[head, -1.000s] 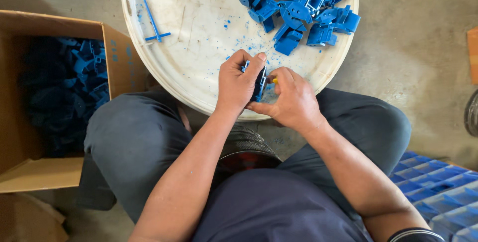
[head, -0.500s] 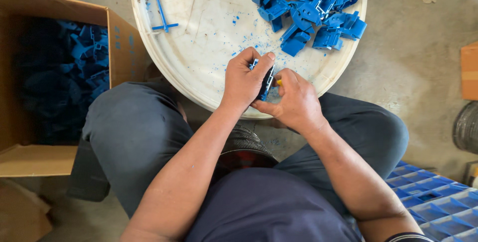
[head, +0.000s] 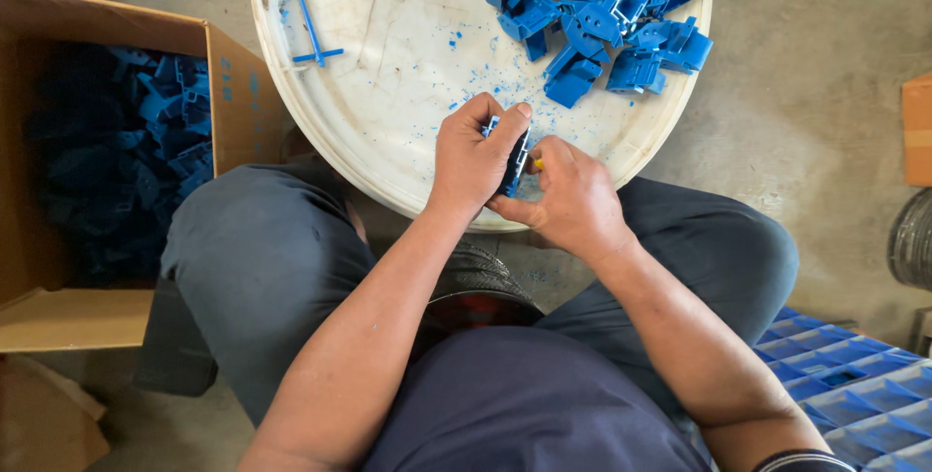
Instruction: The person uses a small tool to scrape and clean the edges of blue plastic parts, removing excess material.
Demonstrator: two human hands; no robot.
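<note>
Both hands meet at centre frame over the near rim of the round white tray. The left hand has its fingers wrapped round a small blue plastic part; the right hand pinches its lower edge. More blue parts are heaped upper right, and a cardboard box sits at left.

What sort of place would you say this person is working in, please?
Probably a small workshop for finishing moulded plastic parts: a heap of blue parts on a round white tray, a cardboard box full of more, a bare concrete floor, and both hands on one part.
</note>
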